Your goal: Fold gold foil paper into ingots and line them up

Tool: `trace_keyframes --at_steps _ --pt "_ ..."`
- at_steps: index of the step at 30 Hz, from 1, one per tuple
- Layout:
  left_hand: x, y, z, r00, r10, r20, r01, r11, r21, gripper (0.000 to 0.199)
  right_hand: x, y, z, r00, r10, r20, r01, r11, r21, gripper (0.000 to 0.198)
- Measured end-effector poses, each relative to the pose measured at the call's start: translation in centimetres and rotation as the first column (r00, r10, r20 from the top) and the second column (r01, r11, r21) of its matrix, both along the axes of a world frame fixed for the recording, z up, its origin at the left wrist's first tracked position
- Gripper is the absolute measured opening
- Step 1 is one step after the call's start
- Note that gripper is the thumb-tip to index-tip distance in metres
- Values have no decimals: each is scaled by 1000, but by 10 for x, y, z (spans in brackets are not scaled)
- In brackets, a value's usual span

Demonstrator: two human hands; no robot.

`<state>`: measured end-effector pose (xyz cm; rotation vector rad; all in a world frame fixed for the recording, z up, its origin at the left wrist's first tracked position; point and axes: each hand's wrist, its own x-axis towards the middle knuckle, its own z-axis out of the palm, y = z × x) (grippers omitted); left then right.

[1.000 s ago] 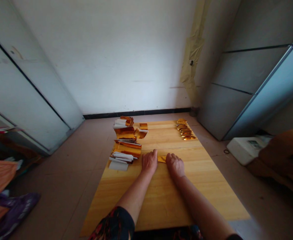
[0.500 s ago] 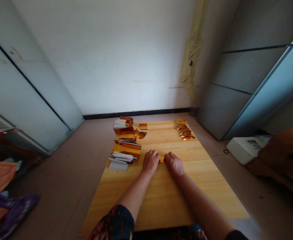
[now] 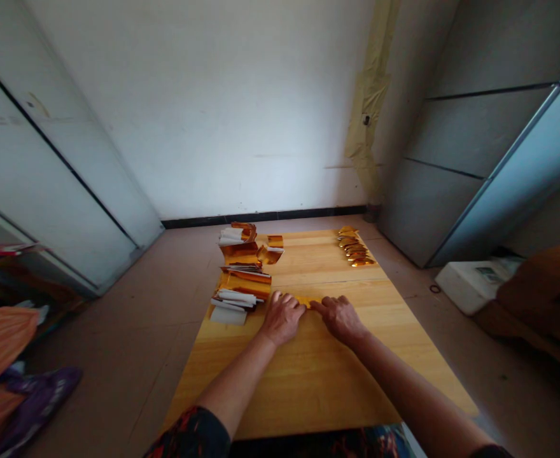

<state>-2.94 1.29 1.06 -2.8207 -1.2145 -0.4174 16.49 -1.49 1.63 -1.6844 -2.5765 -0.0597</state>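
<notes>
A small piece of gold foil paper [image 3: 305, 301] lies on the wooden table between my two hands. My left hand [image 3: 284, 318] is closed, with curled fingers pressing the paper's left end. From the other side my right hand [image 3: 342, 319] pinches the right end, its thumb pointing inward. Fingers cover much of the paper, so its folds cannot be made out. Left of my left hand are loose piles of gold foil sheets [image 3: 246, 284], some turned to show pale backs. A row of folded gold paper pieces [image 3: 355, 247] lies at the table's far right corner.
The wooden table [image 3: 318, 381] stands near a white wall [image 3: 256, 127]. A grey cabinet [image 3: 433, 184] and a white foam box [image 3: 468, 286] are to the right. Orange and purple bags [image 3: 32, 407] lie at the lower left.
My left hand has shifted slightly left and toward me, and my right hand slightly right. More of the gold paper shows between them.
</notes>
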Motion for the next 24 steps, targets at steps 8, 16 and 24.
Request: trace_keyframes --at_steps 8,16,24 --pt "-2 -8 -4 1000 5 30 -6 1000 22 26 -5 -7 -1 998 54 33 -54 999 -7 35" --pt "-6 -8 -7 995 33 94 -33 999 -4 24 -3 -8 -5 1000 13 28 -14 1000 21 23" --pt "-10 -3 -15 981 56 183 -53 998 -20 20 12 -16 -7 1000 8 -11 -9 1000 -24 20"
